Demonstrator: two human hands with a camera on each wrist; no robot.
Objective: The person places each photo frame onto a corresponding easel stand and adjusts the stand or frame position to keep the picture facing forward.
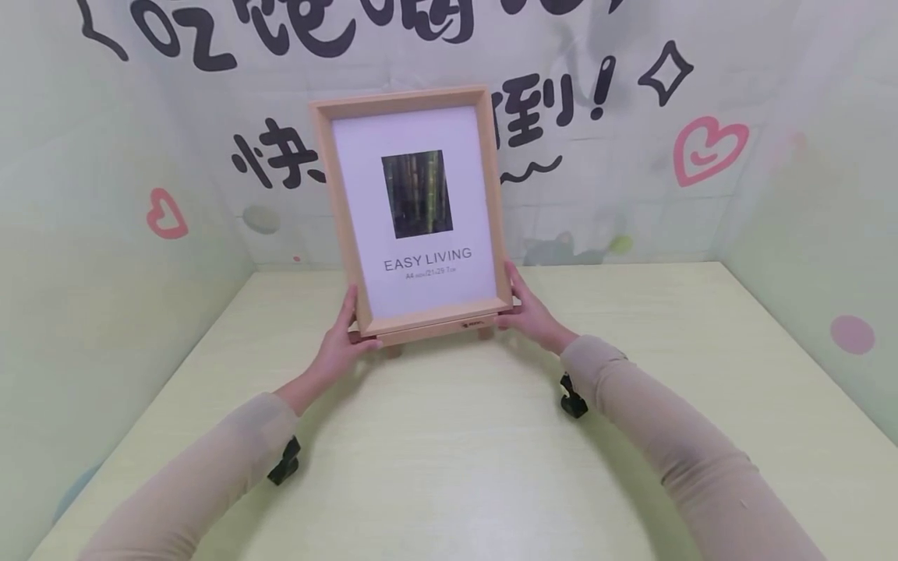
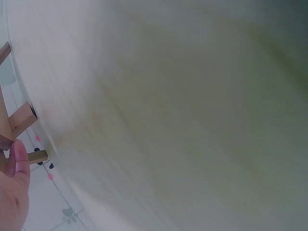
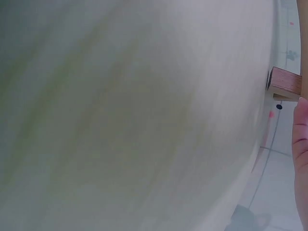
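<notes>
A light wood picture frame, its white sheet printed EASY LIVING around a small bamboo photo, leans on the ledge of a small wooden easel at the back of the table. My left hand grips the lower left corner, thumb along the ledge and fingers up the frame's side. At the opposite corner my right hand holds in the same way. Short easel legs show in the left wrist view beside the left thumb. One easel leg is visible past the right hand. Whether the legs touch the table cannot be told.
The pale wooden table runs back to a white printed backdrop close behind the frame. White side walls stand left and right. A black wrist device hangs under each sleeve.
</notes>
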